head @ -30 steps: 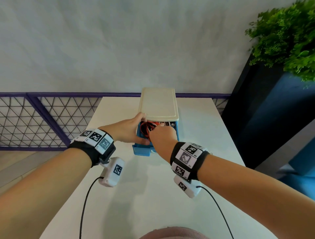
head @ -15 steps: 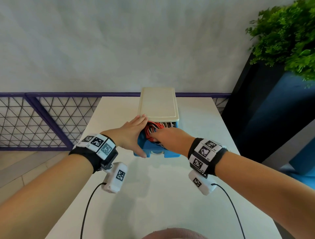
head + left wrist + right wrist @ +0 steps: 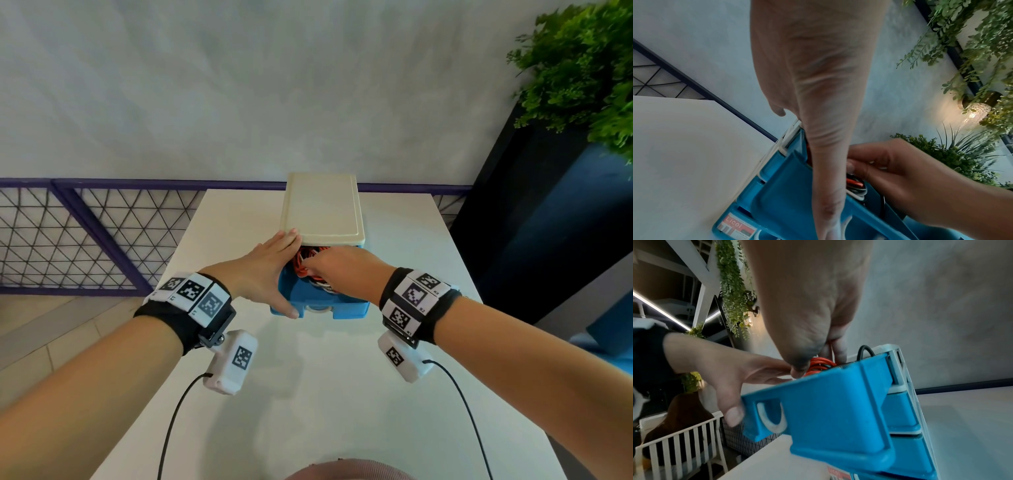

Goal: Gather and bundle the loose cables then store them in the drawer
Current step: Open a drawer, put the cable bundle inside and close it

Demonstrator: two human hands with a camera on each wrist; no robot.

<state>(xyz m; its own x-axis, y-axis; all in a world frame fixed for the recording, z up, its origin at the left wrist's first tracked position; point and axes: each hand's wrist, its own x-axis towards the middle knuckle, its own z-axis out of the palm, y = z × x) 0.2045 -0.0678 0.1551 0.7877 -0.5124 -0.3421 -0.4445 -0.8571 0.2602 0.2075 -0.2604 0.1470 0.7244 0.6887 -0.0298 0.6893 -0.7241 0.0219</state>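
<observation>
Right hand (image 3: pixel 337 270) reaches into the open blue drawer (image 3: pixel 308 303), fingers curled down among the cables (image 3: pixel 305 263); it looks like it pinches the orange strands, but the wrist view is blurred there. Left hand (image 3: pixel 263 270) lies flat against the drawer's left side, fingers straight, thumb at the front corner, gripping nothing. Cables sit coiled inside the drawer: orange on top, white and black loops beneath, one black loop poking above the rim. Drawer is pulled out toward the person, long axis running front to back. It belongs to a cream-topped drawer unit (image 3: pixel 322 209) on the white table (image 3: pixel 308 394). Red label (image 3: pixel 737 227) lower on the unit reads "Licol".
</observation>
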